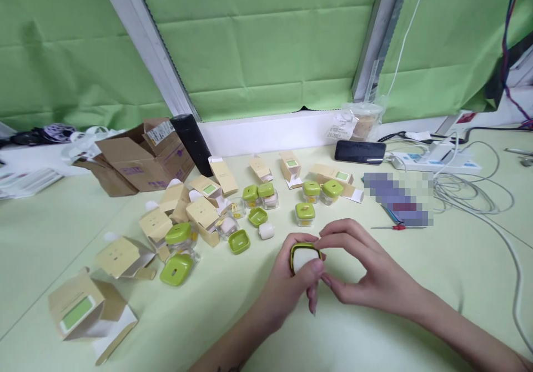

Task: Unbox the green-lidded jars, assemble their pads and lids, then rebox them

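Note:
My left hand is wrapped around a small square green lid with a white pad or insert inside it. The left thumb presses on the white surface. My right hand pinches in from the right, its fingertips at the lid's upper right rim and its thumb near the lower right corner. Beyond the hands stands a clear little jar with a green lid. Two loose green lids lie open side up to the left, beside a small white cylinder.
Several lidded jars and opened small cartons spread across the left and back. Behind them are a brown cardboard box and a black bottle. A phone, a red screwdriver, a power strip and cables occupy the right.

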Demonstrator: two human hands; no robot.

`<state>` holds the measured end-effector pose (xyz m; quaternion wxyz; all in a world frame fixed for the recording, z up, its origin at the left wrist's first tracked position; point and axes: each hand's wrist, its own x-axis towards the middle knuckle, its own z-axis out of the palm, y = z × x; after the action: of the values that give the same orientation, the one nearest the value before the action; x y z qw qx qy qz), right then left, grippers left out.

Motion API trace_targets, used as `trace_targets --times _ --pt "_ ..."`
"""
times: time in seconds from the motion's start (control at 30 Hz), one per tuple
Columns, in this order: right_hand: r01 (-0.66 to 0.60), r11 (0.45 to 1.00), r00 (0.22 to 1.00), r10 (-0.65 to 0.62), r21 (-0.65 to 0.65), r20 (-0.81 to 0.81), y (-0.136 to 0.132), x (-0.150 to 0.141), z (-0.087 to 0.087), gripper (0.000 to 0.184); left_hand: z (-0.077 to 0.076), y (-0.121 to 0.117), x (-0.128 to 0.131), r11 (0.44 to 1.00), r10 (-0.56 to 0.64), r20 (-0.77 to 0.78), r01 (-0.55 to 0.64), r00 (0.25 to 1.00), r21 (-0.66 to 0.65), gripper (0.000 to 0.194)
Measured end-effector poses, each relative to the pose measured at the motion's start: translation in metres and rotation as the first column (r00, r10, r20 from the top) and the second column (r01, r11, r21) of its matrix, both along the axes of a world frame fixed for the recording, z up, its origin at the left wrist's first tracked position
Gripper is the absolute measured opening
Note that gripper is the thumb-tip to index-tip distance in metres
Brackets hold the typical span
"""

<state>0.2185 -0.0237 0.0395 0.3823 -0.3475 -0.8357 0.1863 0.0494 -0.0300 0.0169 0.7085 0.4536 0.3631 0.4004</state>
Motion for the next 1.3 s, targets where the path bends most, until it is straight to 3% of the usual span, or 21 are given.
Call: trace_targets --times 0.07,0.2,0.4,0.47,0.57,0.87,1.07,1.17,1.23,1.3 --pt "-0.009 1.000 1.000 0.009 0.017 0.003 0.000 0.000 -0.002 0.035 0.001 -0.001 -0.001 0.996 0.053 -0.066 -0.048 0.996 0.080 0.042" --pt "-0.042 0.994 0.999 0.042 0.104 0.011 0.000 -0.001 -0.010 0.037 0.000 -0.004 -0.001 0.963 0.132 -0.141 -0.092 0.981 0.255 0.039" --pt "-0.035 0.937 0.999 0.044 0.349 -0.017 -0.004 -0.002 -0.025 0.031 -0.010 -0.007 0.006 0.835 0.213 -0.048 -0.156 0.976 0.527 0.049" --pt "-0.050 0.927 0.999 0.051 0.372 0.008 -0.006 -0.002 -0.028 0.028 -0.010 -0.008 0.009 0.806 0.220 -0.017 -0.172 0.975 0.567 0.050" --pt "-0.045 0.919 0.999 0.042 0.391 0.016 -0.008 -0.004 -0.028 0.024 -0.007 -0.010 0.012 0.813 0.230 -0.013 -0.185 0.973 0.551 0.047" --pt "-0.045 0.982 0.989 0.069 0.183 -0.129 -0.004 -0.003 -0.013 0.028 -0.011 -0.008 0.003 0.808 0.191 0.079 -0.202 0.978 0.553 0.050" --pt "-0.107 0.977 0.981 0.134 0.184 -0.143 -0.005 -0.005 -0.009 0.017 -0.013 -0.007 0.004 0.746 0.185 0.149 -0.238 0.971 0.622 0.047" --pt "-0.151 0.977 0.976 0.171 0.152 -0.133 -0.006 -0.004 -0.010 0.020 -0.011 -0.007 0.004 0.740 0.180 0.134 -0.224 0.974 0.634 0.046" --pt "-0.180 0.983 0.968 0.183 0.035 -0.169 -0.006 -0.002 -0.012 0.029 -0.009 -0.005 0.001 0.731 0.210 0.096 -0.222 0.973 0.645 0.048" --pt "-0.217 0.959 0.951 0.166 -0.181 -0.261 -0.005 0.000 -0.013 0.040 -0.006 -0.002 -0.003 0.688 0.277 0.043 -0.229 0.960 0.689 0.051"
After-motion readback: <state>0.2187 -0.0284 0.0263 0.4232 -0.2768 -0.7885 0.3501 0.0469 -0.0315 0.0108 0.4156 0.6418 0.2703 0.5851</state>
